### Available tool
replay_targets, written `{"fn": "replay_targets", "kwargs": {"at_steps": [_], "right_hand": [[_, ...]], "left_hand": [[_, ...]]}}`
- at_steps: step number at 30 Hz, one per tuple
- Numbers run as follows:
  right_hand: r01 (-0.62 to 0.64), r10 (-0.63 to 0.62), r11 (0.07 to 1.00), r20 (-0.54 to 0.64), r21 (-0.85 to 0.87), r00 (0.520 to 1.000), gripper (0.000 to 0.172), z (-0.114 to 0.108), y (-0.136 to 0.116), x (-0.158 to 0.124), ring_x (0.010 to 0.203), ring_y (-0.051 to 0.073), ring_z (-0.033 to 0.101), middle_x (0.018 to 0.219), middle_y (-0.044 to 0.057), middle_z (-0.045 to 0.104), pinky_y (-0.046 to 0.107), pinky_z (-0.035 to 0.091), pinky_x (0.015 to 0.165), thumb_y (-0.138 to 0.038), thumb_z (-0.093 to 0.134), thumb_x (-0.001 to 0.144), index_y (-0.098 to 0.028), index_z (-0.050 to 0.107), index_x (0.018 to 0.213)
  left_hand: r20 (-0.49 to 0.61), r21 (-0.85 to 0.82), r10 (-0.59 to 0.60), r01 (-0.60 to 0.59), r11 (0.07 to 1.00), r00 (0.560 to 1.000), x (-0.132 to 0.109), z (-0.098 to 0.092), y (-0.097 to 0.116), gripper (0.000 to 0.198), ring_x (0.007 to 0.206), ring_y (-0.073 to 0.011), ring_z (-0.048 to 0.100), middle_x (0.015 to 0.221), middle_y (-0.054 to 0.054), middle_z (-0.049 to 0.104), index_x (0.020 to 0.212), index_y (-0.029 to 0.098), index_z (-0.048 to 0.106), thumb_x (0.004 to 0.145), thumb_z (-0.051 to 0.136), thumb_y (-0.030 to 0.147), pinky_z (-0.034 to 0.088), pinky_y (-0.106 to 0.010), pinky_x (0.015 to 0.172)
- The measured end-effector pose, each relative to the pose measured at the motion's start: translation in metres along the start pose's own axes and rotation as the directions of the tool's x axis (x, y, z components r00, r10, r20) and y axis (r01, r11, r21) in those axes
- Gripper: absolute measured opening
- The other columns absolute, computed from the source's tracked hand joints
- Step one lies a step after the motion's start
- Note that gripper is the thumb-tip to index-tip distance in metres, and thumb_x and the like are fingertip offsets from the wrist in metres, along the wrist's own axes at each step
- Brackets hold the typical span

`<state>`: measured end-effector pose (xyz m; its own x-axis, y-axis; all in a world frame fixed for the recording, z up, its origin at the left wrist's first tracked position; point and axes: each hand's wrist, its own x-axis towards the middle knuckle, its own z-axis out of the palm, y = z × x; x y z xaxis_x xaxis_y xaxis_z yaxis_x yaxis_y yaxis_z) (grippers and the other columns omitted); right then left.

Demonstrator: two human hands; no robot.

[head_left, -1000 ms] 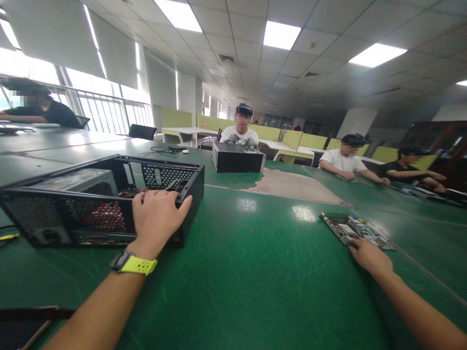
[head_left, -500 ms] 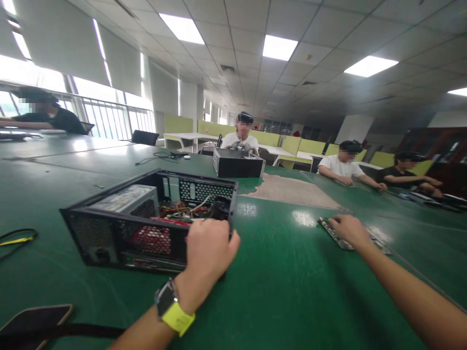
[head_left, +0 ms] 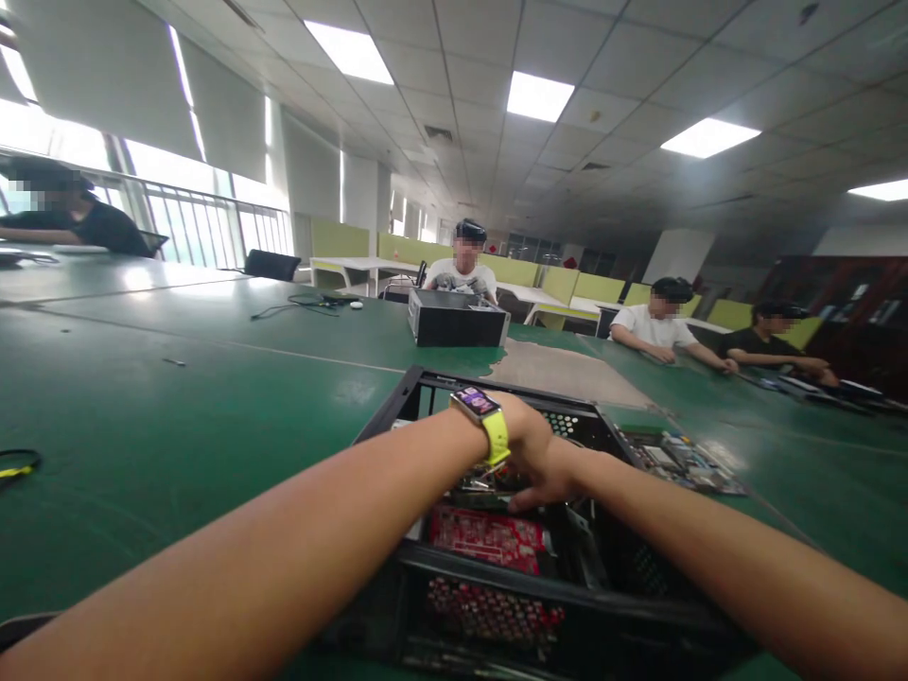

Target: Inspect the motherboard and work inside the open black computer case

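An opened black computer case (head_left: pixel 489 573) stands on the table right in front of me, turned and close to my body. Inside it lies a red circuit board (head_left: pixel 489 539), with wires and other parts behind it. My left hand (head_left: pixel 529 424), with a yellow-strapped watch at its wrist, reaches over into the case; its fingers are hidden. Beside and below it, my right hand (head_left: pixel 553 475) is also inside the case, one digit stretched out above the red board. Its other fingers are covered. To the right of the case rests a motherboard (head_left: pixel 685 462), untouched.
Across the green table (head_left: pixel 213 407) a person sits behind another computer case (head_left: pixel 458 322). More people sit at the far left and right. Cables (head_left: pixel 305 303) lie at the back left, and a black cable with a yellow part (head_left: pixel 18 468) at the left edge.
The computer case has moved right and towards me and has turned. My right hand has left the motherboard and come into the case; my left hand has moved from its near corner to inside it.
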<state>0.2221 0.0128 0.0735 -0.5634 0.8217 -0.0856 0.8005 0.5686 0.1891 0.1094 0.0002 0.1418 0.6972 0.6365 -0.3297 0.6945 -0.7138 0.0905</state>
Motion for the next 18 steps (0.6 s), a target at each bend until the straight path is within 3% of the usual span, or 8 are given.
{"fn": "replay_targets", "kwargs": {"at_steps": [2,5,10,15,18], "right_hand": [[0.12,-0.111,0.992,0.161,-0.045,0.981,0.043,0.008,-0.002,0.004,0.084,0.026,0.067,0.095,0.004,0.073,0.029,0.048,0.065,-0.05,0.067,0.064,-0.028,0.072,0.101],[0.168,-0.123,0.977,0.293,-0.135,0.948,0.037,0.009,-0.006,0.011,0.081,0.025,0.068,0.092,0.006,0.073,0.028,0.047,0.062,-0.041,0.064,0.067,-0.025,0.072,0.099],[0.163,-0.109,0.973,0.293,-0.166,0.95,0.034,0.007,-0.011,0.012,0.082,0.024,0.068,0.09,0.007,0.073,0.027,0.047,0.064,-0.04,0.062,0.068,-0.023,0.071,0.096],[0.181,-0.111,0.966,0.336,-0.183,0.935,0.036,0.008,-0.012,0.009,0.084,0.026,0.068,0.096,0.009,0.072,0.029,0.049,0.065,-0.034,0.064,0.067,-0.021,0.07,0.1],[0.132,-0.079,0.977,0.292,-0.166,0.953,0.032,0.006,-0.007,0.01,0.085,0.026,0.068,0.095,0.01,0.073,0.029,0.049,0.066,-0.03,0.055,0.074,-0.021,0.071,0.101]], "left_hand": [[0.133,0.021,-0.05,0.048,0.999,0.99,0.011,0.014,-0.031,0.022,0.061,-0.0217,0.06,0.058,-0.004,0.067,0.061,0.018,0.07,0.055,0.077,0.038,0.049,-0.032,0.061],[0.272,0.009,-0.076,0.076,0.997,0.959,0.019,0.039,-0.054,0.019,0.06,-0.021,0.061,0.061,-0.003,0.069,0.057,0.019,0.069,0.05,0.079,0.034,0.049,-0.031,0.061],[0.311,-0.02,-0.049,0.058,0.998,0.949,0.029,0.057,-0.055,0.021,0.064,-0.0227,0.061,0.067,-0.003,0.07,0.059,0.02,0.069,0.048,0.079,0.035,0.05,-0.034,0.065],[0.325,-0.031,-0.035,0.047,0.998,0.945,0.031,0.056,-0.049,0.022,0.064,-0.0232,0.061,0.07,-0.004,0.071,0.063,0.019,0.071,0.05,0.079,0.035,0.051,-0.035,0.066],[0.314,0.005,-0.072,0.074,0.997,0.947,0.023,0.051,-0.047,0.019,0.066,-0.023,0.063,0.074,-0.005,0.072,0.067,0.019,0.073,0.054,0.077,0.033,0.051,-0.033,0.066]]}}
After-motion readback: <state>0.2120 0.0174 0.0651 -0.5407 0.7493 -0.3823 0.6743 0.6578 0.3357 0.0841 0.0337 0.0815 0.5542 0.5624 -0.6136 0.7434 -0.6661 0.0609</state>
